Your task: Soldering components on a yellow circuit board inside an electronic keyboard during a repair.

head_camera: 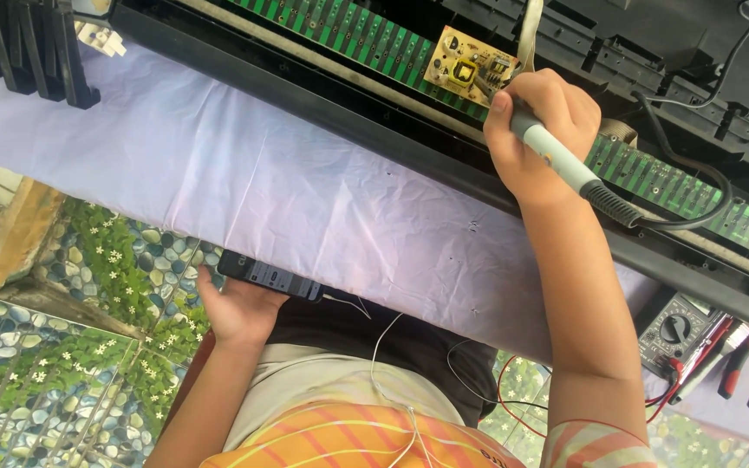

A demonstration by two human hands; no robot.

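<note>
Right hand [541, 130] clenched on soldering iron [565, 165], long axis pointing up-left, tip hidden at small yellow board [468, 67]; left hand [240, 308] grasps phone [269, 276], well apart.

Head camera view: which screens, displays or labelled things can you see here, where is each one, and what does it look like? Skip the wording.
Phone: held in the left hand at the edge of the pale cloth, near the lap; dark slim rectangle, screen lit with small rows.
Multimeter: lower right on the table; dark grey body, round black dial, its display mostly hidden by the black frame above it.
No packages or signs show.
</note>
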